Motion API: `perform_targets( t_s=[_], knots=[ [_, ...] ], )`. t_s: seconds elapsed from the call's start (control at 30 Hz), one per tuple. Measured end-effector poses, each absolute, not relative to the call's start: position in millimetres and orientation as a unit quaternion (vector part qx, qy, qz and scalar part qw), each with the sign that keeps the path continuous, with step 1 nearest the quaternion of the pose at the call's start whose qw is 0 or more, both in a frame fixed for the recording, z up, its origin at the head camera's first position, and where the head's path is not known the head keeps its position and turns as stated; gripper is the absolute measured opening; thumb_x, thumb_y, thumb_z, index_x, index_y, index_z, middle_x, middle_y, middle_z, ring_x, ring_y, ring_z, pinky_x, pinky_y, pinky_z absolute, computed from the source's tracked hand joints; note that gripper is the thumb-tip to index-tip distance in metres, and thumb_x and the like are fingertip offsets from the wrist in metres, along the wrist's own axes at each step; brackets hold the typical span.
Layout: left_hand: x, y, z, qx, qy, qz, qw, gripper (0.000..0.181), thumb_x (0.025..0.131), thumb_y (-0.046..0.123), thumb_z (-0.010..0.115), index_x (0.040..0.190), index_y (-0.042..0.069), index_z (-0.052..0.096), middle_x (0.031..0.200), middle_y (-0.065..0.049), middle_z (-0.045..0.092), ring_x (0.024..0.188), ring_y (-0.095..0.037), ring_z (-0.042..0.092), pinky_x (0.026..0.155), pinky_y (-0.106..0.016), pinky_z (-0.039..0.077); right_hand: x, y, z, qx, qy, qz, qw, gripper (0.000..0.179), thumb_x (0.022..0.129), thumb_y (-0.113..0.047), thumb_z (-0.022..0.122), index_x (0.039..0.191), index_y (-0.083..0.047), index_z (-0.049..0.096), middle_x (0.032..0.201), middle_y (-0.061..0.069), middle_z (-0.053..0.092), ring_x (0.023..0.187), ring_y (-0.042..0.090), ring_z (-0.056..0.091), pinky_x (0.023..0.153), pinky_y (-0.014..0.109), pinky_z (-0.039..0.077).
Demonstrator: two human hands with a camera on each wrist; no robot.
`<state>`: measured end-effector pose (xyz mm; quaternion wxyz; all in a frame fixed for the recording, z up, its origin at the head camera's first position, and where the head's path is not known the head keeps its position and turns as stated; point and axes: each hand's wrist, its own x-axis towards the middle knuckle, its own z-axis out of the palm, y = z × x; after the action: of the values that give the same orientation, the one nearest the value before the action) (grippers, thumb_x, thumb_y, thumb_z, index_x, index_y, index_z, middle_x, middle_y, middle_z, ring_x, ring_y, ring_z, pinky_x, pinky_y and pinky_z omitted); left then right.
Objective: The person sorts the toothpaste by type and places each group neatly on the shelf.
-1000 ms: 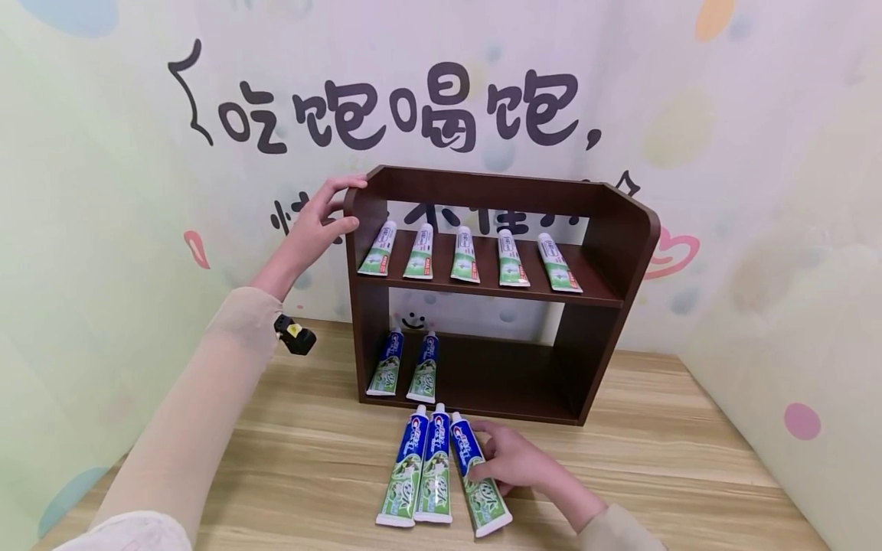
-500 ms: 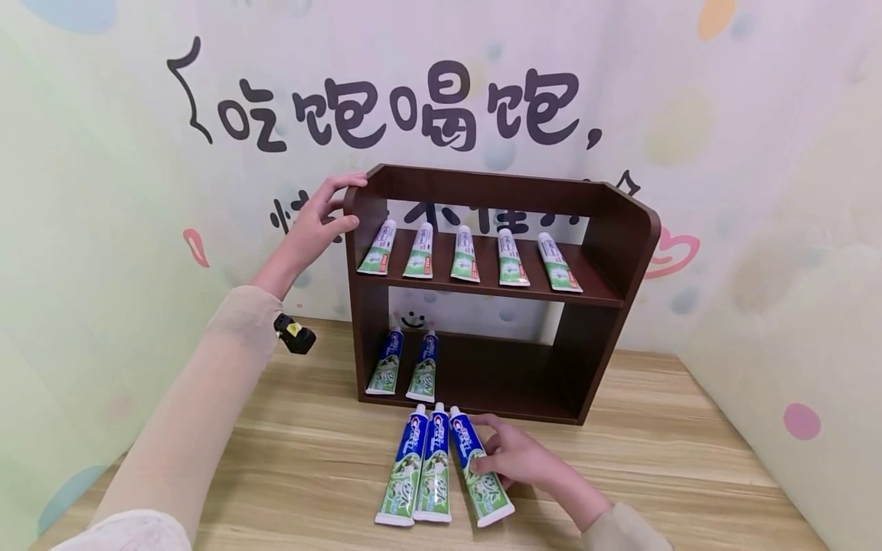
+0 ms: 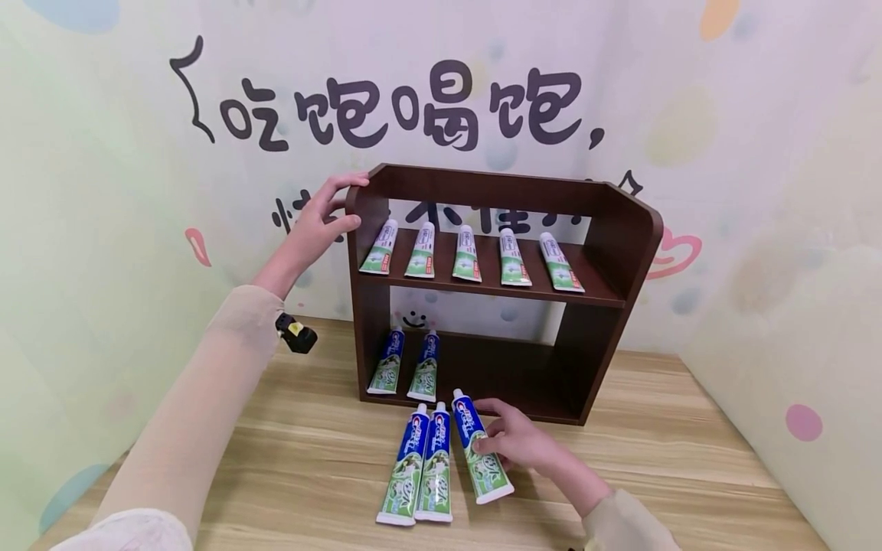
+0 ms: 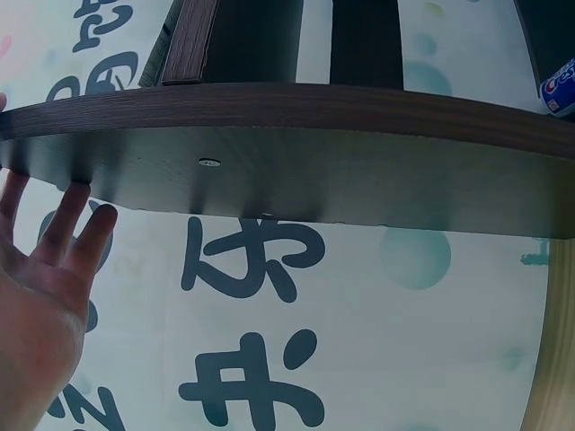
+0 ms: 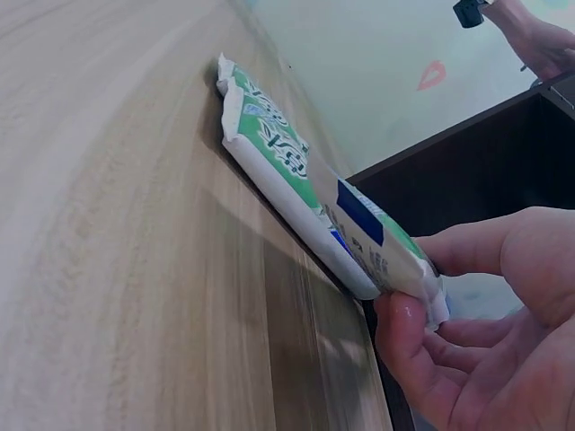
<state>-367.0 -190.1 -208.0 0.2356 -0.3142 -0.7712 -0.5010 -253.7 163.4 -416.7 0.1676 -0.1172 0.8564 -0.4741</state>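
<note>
My right hand [image 3: 524, 442] pinches a blue-and-green toothpaste tube [image 3: 491, 473] by its edge, thumb on one side and fingers on the other. The right wrist view shows this tube's white back [image 5: 355, 235] tilted up above the table. Two matching toothpaste tubes [image 3: 403, 476] lie side by side just left of it, caps toward the shelf. My left hand [image 3: 311, 229] rests its fingers on the upper left corner of the dark brown shelf [image 3: 482, 182]. In the left wrist view, its fingertips [image 4: 101, 220] touch the outer face of the side panel [image 4: 359, 175].
On the upper shelf board [image 3: 598, 285] lie several white-and-green tubes [image 3: 467, 256] in a row. The lower board [image 3: 510, 375] carries two blue-and-green tubes [image 3: 387, 363] at its left. A printed wall [image 3: 689, 92] stands behind the wooden table [image 3: 289, 459].
My right hand has raised the tube and moved it slightly forward toward the shelf, away from the two beside it. My left hand has stayed on the shelf corner.
</note>
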Motion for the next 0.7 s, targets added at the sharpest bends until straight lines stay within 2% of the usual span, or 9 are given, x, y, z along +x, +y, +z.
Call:
perform_targets(
  t_s=[0.23, 0.47, 0.7],
  knots=[
    [-366.2, -190.5, -207.4, -0.313, -0.773, -0.502, 0.232, 0.048, 0.094, 0.007, 0.057, 0.14, 0.015, 0.048, 0.158, 0.002, 0.039, 0.133, -0.031, 0.046, 0.094, -0.032, 0.044, -260.4, 160.5, -415.1, -0.103, 0.851, -0.49, 0.16, 0.072, 0.084, -0.01, 0.074, 0.147, -0.012, 0.039, 0.104, 0.015, 0.064, 0.081, 0.021, 0.063, 0.058, 0.034, 0.057],
    [-367.6, -191.0, -208.9, -0.322, -0.769, -0.501, 0.232, 0.05, 0.093, 0.004, 0.056, 0.141, 0.013, 0.047, 0.158, -0.002, 0.038, 0.135, -0.035, 0.043, 0.094, -0.029, 0.043, -269.0, 158.2, -416.4, -0.092, 0.847, -0.505, 0.138, 0.073, 0.084, -0.009, 0.074, 0.147, -0.012, 0.038, 0.1, 0.014, 0.062, 0.08, 0.021, 0.063, 0.061, 0.037, 0.059],
    [-368.4, -191.8, -209.2, -0.315, -0.769, -0.507, 0.228, 0.049, 0.093, 0.005, 0.056, 0.14, 0.014, 0.047, 0.158, 0.002, 0.038, 0.132, -0.037, 0.046, 0.091, -0.029, 0.046, -280.1, 154.7, -418.5, -0.096, 0.848, -0.511, 0.109, 0.072, 0.085, -0.01, 0.074, 0.147, -0.012, 0.038, 0.1, 0.014, 0.064, 0.079, 0.02, 0.063, 0.06, 0.036, 0.058]
  ],
)
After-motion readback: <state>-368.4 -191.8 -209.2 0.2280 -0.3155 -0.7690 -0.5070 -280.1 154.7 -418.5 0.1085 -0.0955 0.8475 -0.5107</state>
